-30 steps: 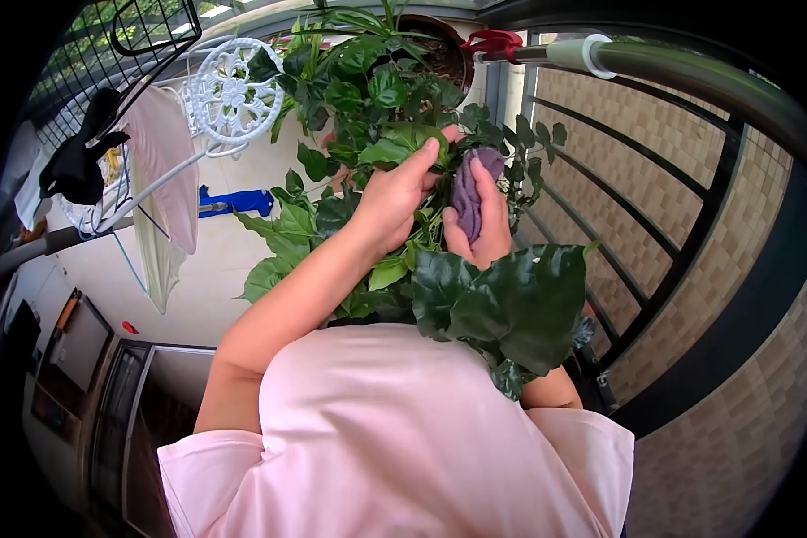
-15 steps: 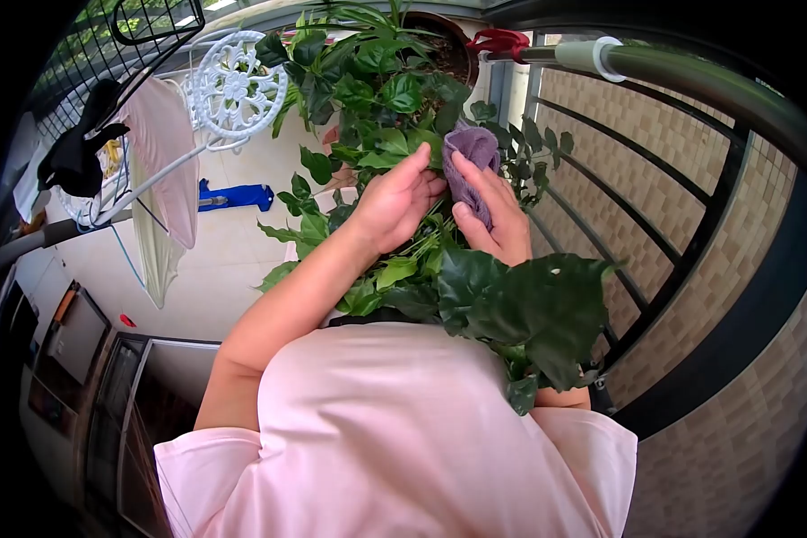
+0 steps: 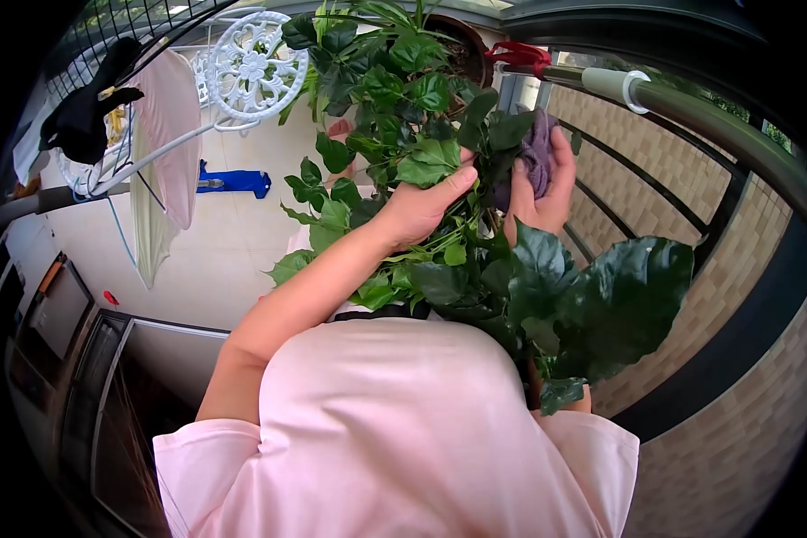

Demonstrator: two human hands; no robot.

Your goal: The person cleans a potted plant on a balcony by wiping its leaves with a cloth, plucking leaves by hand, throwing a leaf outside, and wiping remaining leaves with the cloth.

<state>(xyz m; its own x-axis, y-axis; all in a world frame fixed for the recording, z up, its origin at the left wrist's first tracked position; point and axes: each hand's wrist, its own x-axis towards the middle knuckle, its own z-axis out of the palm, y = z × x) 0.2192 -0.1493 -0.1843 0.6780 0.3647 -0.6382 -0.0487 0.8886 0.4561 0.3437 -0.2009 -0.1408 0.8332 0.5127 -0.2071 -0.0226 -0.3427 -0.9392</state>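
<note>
My left hand (image 3: pixel 426 206) is closed among the foliage, its thumb pressed toward the fingers at the edge of a light green leaf (image 3: pixel 430 163); most of those fingers are hidden by leaves. A crumpled purple cloth (image 3: pixel 536 154) is gripped in my right hand (image 3: pixel 551 193), with the thumb on one side and the fingers on the other. Dark leaves (image 3: pixel 493 125) hang between the two hands. Closer to my body, a large glossy leaf (image 3: pixel 632 296) spreads over my right forearm.
A brown plant pot (image 3: pixel 466 54) stands beyond the leaves. On the right runs a metal railing (image 3: pixel 726 134) with a red ribbon (image 3: pixel 520 56) tied on it. A white ornate metal stand (image 3: pixel 258 67), hanging laundry (image 3: pixel 166 134) and a blue object (image 3: pixel 233 181) are at the left.
Both hands have moved apart and to the right in view. My left hand has gone from fingers stretched out to closed at a leaf. The cloth has stayed in my right hand.
</note>
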